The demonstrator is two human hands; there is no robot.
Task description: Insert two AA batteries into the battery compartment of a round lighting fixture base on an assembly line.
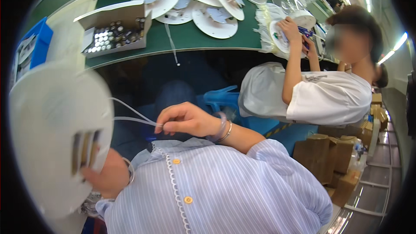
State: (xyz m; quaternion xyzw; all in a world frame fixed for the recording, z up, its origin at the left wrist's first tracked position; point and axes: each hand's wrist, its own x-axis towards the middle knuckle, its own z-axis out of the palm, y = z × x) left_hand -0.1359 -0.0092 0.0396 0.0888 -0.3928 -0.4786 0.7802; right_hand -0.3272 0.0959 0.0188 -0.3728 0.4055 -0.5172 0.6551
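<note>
A large white round disc (47, 108) is tilted up at the far left, slightly blurred. My left hand (108, 175) grips its lower right edge, the thumb lying by a slot that holds a few cylindrical batteries (85, 152). From the disc's right edge, two thin white cords (132, 119) run across to my right hand (188, 119). Thumb and fingers of that hand pinch the cords' ends; whether a small plug sits between them is hidden. Beyond my hands, an open box of batteries (115, 37) stands on the green table (190, 43).
Several similar white discs (215, 27) lie piled on the table, a cord (171, 41) dangling over its edge. A blue bin (41, 39) stands far left. At right, a co-worker (333, 91) handles another disc. A blue stool (221, 97) and cardboard boxes (316, 154) are below.
</note>
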